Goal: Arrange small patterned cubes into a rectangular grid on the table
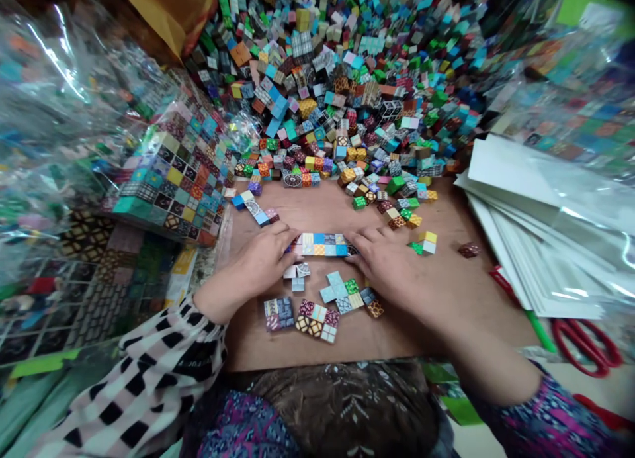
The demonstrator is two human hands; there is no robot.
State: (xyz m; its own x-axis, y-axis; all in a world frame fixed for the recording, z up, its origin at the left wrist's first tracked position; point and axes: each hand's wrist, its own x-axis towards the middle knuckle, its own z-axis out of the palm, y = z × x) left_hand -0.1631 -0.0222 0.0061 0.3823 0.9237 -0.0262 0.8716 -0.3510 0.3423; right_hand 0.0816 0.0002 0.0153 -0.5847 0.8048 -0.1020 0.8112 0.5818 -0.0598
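Observation:
A short bar of small patterned cubes, white, yellow, blue and grey, lies on the brown board between my hands. My left hand grips its left end, thumb in front and fingers behind. At the right end, my right hand closes on it in the same way. Nearer to me sit a small white and grey cube cluster, a pale blue and green cluster, a grey-blue block and a maroon and yellow block. Two joined dark and orange cubes rest by my right wrist.
A large heap of loose cubes covers the back of the brown board. Bagged cube blocks stand at left. On the right are white cards under clear plastic, red-handled scissors and a green strip.

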